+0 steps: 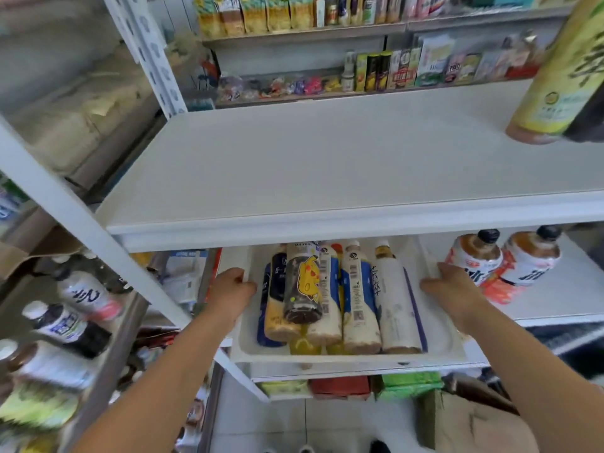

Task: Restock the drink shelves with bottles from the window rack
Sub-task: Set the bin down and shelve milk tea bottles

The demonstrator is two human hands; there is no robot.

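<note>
While both arms stretch forward beneath the bare white upper shelf board [327, 158], the left hand [230, 289] curls its fingers over the left rim of a shallow white plastic tray [327, 357]. The right hand [452, 286] grips the opposite rim, thumb inside. The tray sits at the front of the lower white shelf [555, 299]. Five glossy labelled drink bottles [356, 295] lie lengthwise in it, with yellow ones underneath too covered to count. Two upright dark-capped bottles [475, 259] stand just right of the tray.
</note>
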